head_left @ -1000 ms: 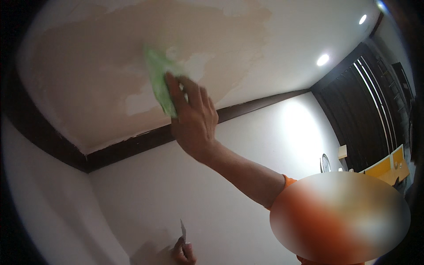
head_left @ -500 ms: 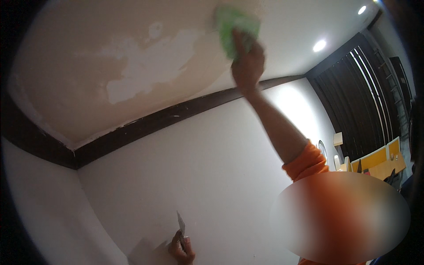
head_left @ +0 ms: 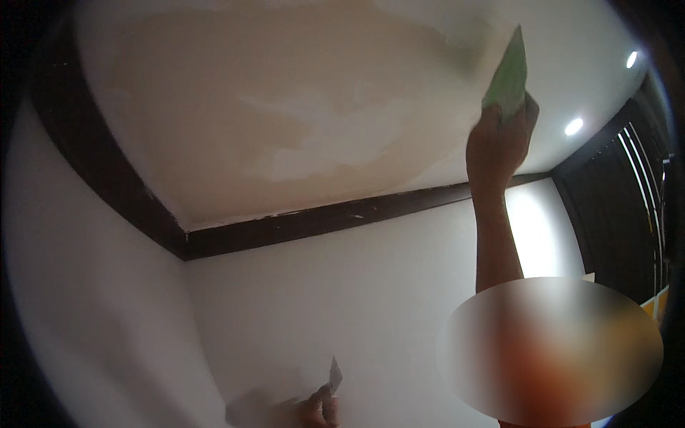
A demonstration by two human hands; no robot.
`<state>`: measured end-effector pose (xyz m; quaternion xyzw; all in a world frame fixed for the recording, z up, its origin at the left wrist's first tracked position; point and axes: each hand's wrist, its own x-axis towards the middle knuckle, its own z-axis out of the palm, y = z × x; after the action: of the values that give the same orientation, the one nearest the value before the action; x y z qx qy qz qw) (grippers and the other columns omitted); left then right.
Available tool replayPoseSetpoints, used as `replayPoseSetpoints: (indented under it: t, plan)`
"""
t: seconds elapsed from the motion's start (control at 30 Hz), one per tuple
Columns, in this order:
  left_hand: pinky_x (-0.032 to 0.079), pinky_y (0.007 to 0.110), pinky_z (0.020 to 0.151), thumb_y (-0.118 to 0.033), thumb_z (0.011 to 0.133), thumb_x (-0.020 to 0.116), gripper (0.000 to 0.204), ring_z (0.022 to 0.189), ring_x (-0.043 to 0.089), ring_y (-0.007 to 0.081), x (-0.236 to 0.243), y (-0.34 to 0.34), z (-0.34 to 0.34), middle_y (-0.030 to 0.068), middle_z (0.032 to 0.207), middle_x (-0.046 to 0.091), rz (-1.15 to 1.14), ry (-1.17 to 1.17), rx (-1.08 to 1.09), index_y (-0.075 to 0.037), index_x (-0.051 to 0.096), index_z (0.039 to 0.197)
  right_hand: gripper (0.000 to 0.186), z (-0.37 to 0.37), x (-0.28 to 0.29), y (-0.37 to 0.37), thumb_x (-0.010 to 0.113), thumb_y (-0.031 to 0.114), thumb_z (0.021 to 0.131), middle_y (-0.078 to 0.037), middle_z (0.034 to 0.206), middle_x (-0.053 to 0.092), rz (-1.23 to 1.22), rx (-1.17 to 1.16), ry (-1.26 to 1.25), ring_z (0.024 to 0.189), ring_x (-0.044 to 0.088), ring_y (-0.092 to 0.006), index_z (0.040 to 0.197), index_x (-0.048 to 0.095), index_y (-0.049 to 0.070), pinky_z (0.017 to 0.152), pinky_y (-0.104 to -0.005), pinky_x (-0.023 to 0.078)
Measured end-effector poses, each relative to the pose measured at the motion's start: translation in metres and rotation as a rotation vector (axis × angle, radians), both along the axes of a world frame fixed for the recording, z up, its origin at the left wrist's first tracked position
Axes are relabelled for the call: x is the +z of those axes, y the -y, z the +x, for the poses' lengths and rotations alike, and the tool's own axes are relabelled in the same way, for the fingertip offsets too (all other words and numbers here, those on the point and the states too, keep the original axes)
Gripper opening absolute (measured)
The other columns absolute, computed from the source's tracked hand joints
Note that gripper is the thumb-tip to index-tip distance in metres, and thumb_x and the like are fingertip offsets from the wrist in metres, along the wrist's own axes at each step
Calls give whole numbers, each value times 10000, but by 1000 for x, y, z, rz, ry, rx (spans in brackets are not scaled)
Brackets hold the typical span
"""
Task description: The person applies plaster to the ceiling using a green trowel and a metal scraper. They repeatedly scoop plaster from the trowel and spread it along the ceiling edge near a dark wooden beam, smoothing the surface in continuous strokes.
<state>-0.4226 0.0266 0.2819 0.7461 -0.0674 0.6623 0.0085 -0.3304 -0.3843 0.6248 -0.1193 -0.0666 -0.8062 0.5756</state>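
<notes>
My right hand (head_left: 499, 146) is raised to the ceiling at the upper right, its fingers closed on a flat green spreader (head_left: 508, 80). The spreader is seen at a slant and tapers to a point at the top. I cannot tell whether its edge touches the ceiling (head_left: 285, 43). Low in the middle, my left hand (head_left: 317, 411) grips a small putty knife (head_left: 335, 374), blade pointing up. Beige damp-looking areas and a paler patch (head_left: 314, 146) mark the ceiling beside my right hand.
A dark brown trim (head_left: 321, 224) runs where the ceiling meets the white wall (head_left: 321, 299), turning at a corner on the left. Two round ceiling lights (head_left: 574, 126) shine at the right. Behind them hang dark blinds (head_left: 617, 214). A blurred oval hides the lower right.
The view has swung, so the scene sits differently. The green spreader has turned from showing its broad face to a slanted, narrow one. Both hands keep their tools.
</notes>
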Motion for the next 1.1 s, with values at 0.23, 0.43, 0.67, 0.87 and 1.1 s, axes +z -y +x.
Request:
replayPoseSetpoints:
  t: [0.23,0.43,0.67,0.87,1.1]
  plan:
    - [554,461,734,-211,952,607,306,841,677,415,3,7,-7,244,984,697,-15,-11,32,37,651,1126,715,-155,34,-130,655,83,780,-205,1235,496,-86,-94,5,1065,574,-352,1449,408,22,754,-409,578]
    - [557,453,734,-214,948,617,306,838,684,405,4,-1,-1,245,988,698,39,46,-21,39,658,1114,616,-197,-19,-215,613,94,820,-163,1216,554,-611,-171,308,928,603,-246,1416,478,14,619,-346,557]
    - [562,436,723,-238,943,629,324,833,694,386,7,-3,-6,229,995,706,15,66,44,28,664,1125,575,-146,-5,-133,624,102,788,-80,1173,562,-153,-347,322,875,554,-233,1361,581,121,676,-346,495]
    - [556,444,705,-255,945,619,328,809,689,392,11,2,6,221,977,709,40,24,-2,14,668,1128,615,-119,46,-190,607,88,814,-103,1149,548,-244,-511,144,850,565,-243,1415,510,168,674,-370,528]
    - [546,457,668,-243,941,619,328,755,679,395,9,-8,-12,216,935,707,23,115,75,11,649,1147,477,-82,-10,-111,571,3,828,-196,1170,544,-206,139,98,1025,591,-327,1295,477,-17,857,-438,502]
